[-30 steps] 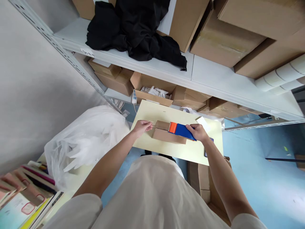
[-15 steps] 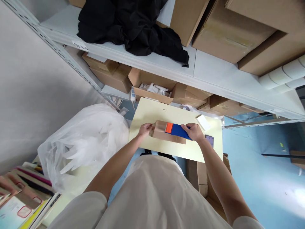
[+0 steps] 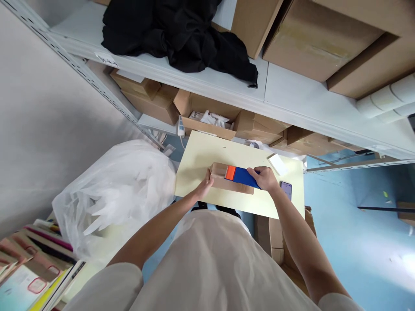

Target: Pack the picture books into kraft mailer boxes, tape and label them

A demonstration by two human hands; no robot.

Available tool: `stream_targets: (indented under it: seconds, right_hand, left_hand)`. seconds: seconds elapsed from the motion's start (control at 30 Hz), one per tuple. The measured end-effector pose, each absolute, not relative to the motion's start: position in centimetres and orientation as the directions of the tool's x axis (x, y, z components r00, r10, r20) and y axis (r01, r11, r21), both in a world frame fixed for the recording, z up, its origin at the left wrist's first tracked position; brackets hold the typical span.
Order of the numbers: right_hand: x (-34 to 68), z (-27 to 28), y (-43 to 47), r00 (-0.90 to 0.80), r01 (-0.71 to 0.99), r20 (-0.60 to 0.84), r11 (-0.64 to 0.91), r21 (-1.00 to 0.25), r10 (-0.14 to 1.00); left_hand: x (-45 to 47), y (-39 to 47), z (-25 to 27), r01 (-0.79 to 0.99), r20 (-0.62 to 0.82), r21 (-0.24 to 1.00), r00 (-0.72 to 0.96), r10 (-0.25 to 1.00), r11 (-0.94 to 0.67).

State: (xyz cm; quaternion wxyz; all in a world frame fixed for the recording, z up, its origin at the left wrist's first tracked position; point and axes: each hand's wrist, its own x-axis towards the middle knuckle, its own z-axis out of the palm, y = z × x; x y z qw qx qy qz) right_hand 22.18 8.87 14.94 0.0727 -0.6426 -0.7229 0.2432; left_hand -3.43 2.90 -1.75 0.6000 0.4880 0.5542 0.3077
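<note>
Right hand first: its fingers are curled round the blue end of what looks like a tape dispenser, thumb on top, probably because a firm grip there lets me bear down on the orange end; my left hand is at the left end of a small carton, fingers close together against the cardboard, though I cannot tell whether they pinch anything; I judge it is there to steady the carton against the dispenser; the carton lies flat on the pale yellow table, its length running left to right before me, which likely gives each hand an end to work from; it is plain brown, low and oblong, with no print that I can make out; its top looks glossy just left of the orange end, which I take for clear tape, and the dispenser covers much of the rest; farther right a phone and a white block lie apart from the carton, seemingly out of the way; beyond the table's far edge sits an open box with white pieces inside
</note>
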Motion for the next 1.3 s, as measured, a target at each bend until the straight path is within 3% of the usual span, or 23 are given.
stream_targets:
  seconds: [0.07,0.13,0.23,0.3,0.43,0.73,0.97,1.3]
  right_hand:
    - [22.1,15.1,8.9,-0.166,0.895,-0.217,0.055,-0.443,0.962]
    - [22.1,15.1,9.0,-0.178,0.896,-0.218,0.066,-0.440,0.960]
    - [22.2,15.1,9.0,-0.188,0.904,-0.222,0.080,-0.419,0.957]
    - [22.2,15.2,8.9,-0.188,0.912,-0.244,0.076,-0.404,0.951]
    - [22.0,15.8,9.0,-0.192,0.929,-0.321,0.067,-0.364,0.927]
    - [28.1,16.6,9.7,-0.132,0.977,-0.467,0.035,-0.211,0.874]
    - [37.1,13.1,9.1,-0.142,0.967,-0.483,0.015,-0.256,0.864]
    - [37.5,6.8,10.3,-0.220,0.904,-0.456,0.005,-0.427,0.863]
  left_hand:
    - [-4.4,3.4,-0.3,0.404,-0.343,0.891,0.294,0.892,0.209]
    - [-4.9,4.5,1.4,0.569,-0.229,0.822,0.369,0.901,-0.025]
    - [-4.5,6.6,3.6,0.686,-0.074,0.622,0.533,0.843,-0.378]
    - [-3.6,7.6,4.4,0.714,-0.075,0.509,0.593,0.801,-0.481]
    - [-2.4,8.2,4.7,0.769,-0.098,0.401,0.577,0.811,-0.498]
    - [-2.5,8.4,5.3,0.803,-0.177,0.295,0.578,0.797,-0.517]
    - [-2.3,9.0,6.3,0.817,-0.227,0.217,0.575,0.786,-0.535]
    - [0.8,8.1,6.8,0.852,-0.283,0.151,0.523,0.804,-0.502]
